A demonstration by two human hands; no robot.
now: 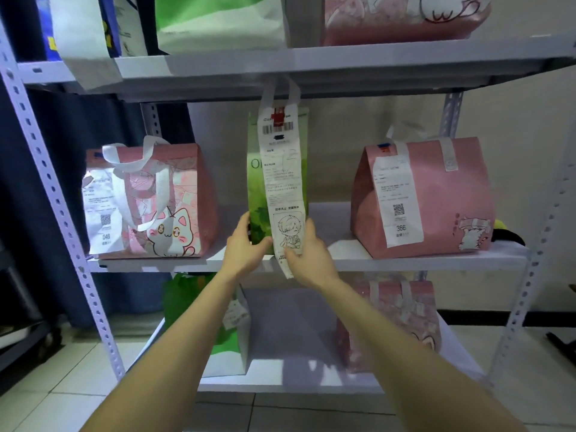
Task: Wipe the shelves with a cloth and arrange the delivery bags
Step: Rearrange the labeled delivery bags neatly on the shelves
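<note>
The shelf rack (311, 67) bears closed delivery bags, contents hidden; at its middle shelf (436, 263) are three: left pink bag (187, 188), green bag (255, 188), right pink bag (452, 194); the lower shelf (290, 338) holds two; left grip (244, 244) and right grip (311, 254) clasp the green bag's lower sides, right thumb pinning its long white receipt (282, 176).

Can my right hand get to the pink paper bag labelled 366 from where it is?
Probably yes, once free: the right hand now pinches the long white receipt on the tall green bag, but bare white shelf lies between it and the pink paper bag.
</note>
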